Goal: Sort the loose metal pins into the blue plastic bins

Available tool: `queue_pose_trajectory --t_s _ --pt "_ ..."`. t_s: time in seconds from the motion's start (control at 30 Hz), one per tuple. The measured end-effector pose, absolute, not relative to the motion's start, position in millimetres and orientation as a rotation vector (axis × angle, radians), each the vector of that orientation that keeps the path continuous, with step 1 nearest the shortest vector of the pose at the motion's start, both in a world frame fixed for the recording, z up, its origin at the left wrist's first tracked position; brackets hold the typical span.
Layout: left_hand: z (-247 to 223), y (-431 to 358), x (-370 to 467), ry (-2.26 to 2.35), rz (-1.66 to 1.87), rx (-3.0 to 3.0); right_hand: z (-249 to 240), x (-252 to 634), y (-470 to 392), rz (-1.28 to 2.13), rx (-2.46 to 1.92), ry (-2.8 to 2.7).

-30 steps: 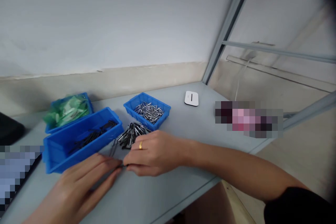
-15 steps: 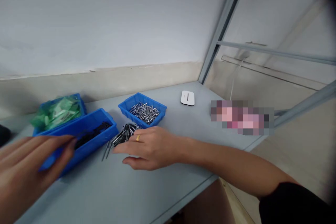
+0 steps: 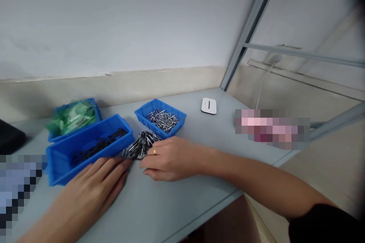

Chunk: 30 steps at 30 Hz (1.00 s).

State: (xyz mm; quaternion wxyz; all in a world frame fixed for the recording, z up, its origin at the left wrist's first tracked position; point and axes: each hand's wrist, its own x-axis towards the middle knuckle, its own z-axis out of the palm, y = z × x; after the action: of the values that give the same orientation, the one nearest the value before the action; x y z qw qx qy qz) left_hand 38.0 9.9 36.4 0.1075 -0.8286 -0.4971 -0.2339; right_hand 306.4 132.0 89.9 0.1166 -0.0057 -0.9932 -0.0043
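Observation:
A pile of thin metal pins (image 3: 142, 142), dark and silver mixed, lies on the grey table between my two hands. My left hand (image 3: 98, 186) rests at the pile's lower left edge with fingers stretched out flat. From the right, my right hand (image 3: 172, 159), with a gold ring on one finger, lies against the pile, its fingers loosely bent and apart. Left of the pile stands a long blue bin (image 3: 61, 155) with dark pins (image 3: 99, 148) in it. Behind the pile, a smaller blue bin (image 3: 144, 115) contains silver pins (image 3: 164, 119).
Another blue bin (image 3: 98, 112) at the back left carries green plastic bags (image 3: 75, 117). A white square device (image 3: 209, 106) sits near the back right. The metal frame post (image 3: 251, 22) rises at the table's corner. Blurred-out objects lie at the right and far left.
My left hand has moved right and down from over the long bin to the pile's edge. The pile is more gathered, with fewer pins straying left. The view has shifted slightly.

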Motion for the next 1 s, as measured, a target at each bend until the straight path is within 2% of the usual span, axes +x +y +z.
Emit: queue_pose_trajectory --t_s 0.13,0.47,0.87,1.0 --pt "45 19 46 -1.251 -0.588 -2.429 93 305 130 0.038 -0.022 -2.955" --pt "29 18 32 -1.542 -0.528 -2.247 98 306 129 0.029 -0.065 -3.000" --pt "23 7 29 -1.645 -0.514 -2.236 72 295 104 -0.003 0.190 -2.893" --pt "29 8 26 -1.641 -0.494 -2.312 69 294 105 0.010 0.031 -2.907"
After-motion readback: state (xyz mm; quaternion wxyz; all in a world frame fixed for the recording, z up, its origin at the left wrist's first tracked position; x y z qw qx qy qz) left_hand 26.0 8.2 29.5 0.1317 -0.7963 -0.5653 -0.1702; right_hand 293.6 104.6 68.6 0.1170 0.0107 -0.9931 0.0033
